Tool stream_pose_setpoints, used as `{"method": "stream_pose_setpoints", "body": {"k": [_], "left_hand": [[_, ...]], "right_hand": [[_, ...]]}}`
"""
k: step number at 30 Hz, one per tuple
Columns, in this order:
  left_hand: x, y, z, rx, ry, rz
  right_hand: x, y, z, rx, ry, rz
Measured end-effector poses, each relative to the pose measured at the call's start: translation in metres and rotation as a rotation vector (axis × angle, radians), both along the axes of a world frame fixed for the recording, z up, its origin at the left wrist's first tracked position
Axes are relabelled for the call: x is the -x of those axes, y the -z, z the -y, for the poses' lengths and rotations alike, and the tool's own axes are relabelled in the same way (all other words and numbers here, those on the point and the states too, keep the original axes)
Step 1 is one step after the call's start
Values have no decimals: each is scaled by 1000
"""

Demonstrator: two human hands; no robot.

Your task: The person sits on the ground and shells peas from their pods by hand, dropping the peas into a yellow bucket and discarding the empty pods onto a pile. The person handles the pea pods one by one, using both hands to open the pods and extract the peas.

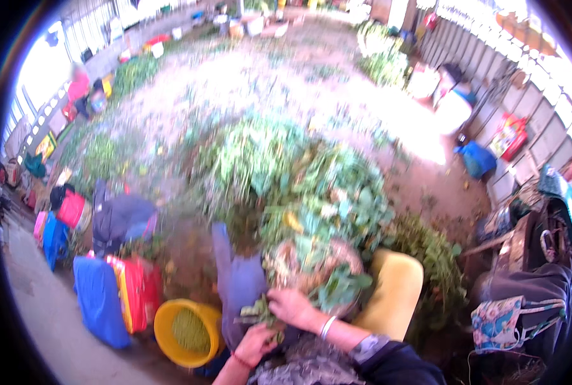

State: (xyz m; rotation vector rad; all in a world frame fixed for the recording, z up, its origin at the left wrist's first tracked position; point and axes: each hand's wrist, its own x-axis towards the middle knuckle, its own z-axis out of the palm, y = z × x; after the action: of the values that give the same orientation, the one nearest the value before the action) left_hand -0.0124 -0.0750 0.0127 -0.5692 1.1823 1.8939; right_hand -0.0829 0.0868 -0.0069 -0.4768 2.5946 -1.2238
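Note:
My right hand (291, 308), with a silver-coloured bracelet at the wrist, grips the upper part of a small bunch of green plant stalks and leaves (259, 313). Below it my left hand (256, 344), wearing a red string bracelet, has its fingers closed on the lower end of the same greenery. Blur hides the exact finger contact. Left of my hands stands a yellow bucket (164, 337) with many small green pods or beans (189, 329) inside. Pale tangled stems (334, 257) and a broad green leaf (341, 286) lie just beyond my right hand.
Heaped green plants (262, 149) cover the ground ahead. A rounded yellow object (396, 288) is at my right. Blue (98, 301) and red (136, 291) bags stand left of the bucket. A floral bag (495, 325) lies far right. Another person (79, 89) is at far left.

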Motion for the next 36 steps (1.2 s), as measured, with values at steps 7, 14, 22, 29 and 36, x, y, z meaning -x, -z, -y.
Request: {"method": "stream_pose_setpoints", "body": {"k": [7,14,22,29,36], "left_hand": [[-12,30,11,-162,-157,28],[-12,35,22,-184,-184,-146],[2,-14,20,-466,-139,-150],[8,4,4,-53,-257,-416],[9,-9,-21,4,-451,-229]], "right_hand": [[3,-7,16,21,-122,91],[7,-46,10,313,132,313],[7,-88,2,279,248,-111],[-26,-65,7,663,283,468],[-48,-44,3,552,252,586]]}}
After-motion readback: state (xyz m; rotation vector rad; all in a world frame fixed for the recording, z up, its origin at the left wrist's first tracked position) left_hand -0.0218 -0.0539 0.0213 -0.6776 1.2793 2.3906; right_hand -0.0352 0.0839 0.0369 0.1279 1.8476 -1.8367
